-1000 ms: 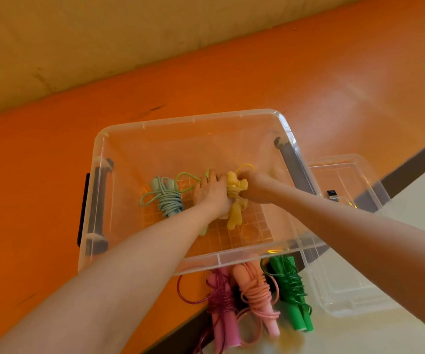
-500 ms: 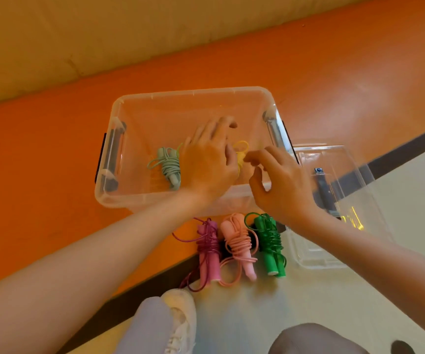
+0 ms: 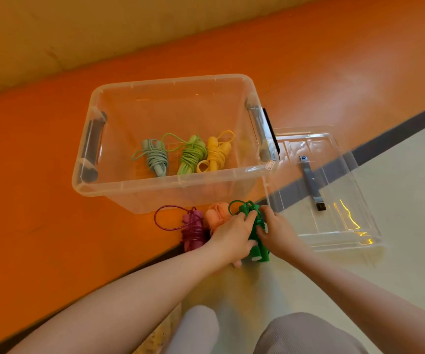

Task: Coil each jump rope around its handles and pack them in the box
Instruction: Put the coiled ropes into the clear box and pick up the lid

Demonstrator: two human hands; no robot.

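Note:
A clear plastic box [image 3: 134,190] stands on the orange floor. Inside lie three coiled jump ropes: a pale teal one [image 3: 156,158], a light green one [image 3: 192,155] and a yellow one [image 3: 216,153]. In front of the box lie a magenta coiled rope [image 3: 193,229], a pink one [image 3: 216,215] partly hidden by my left hand, and a dark green one [image 3: 256,238]. My left hand [image 3: 233,235] and my right hand [image 3: 276,229] both grip the dark green rope from either side.
The box's clear lid [image 3: 334,190] lies flat to the right, with a dark label strip on it. A black line divides the orange floor from the pale floor. My knees [image 3: 283,333] are at the bottom edge. A yellow wall runs along the back.
Both hands left the box, leaving the yellow rope inside, and came down to the dark green rope in front of it. The camera view tilted down and back.

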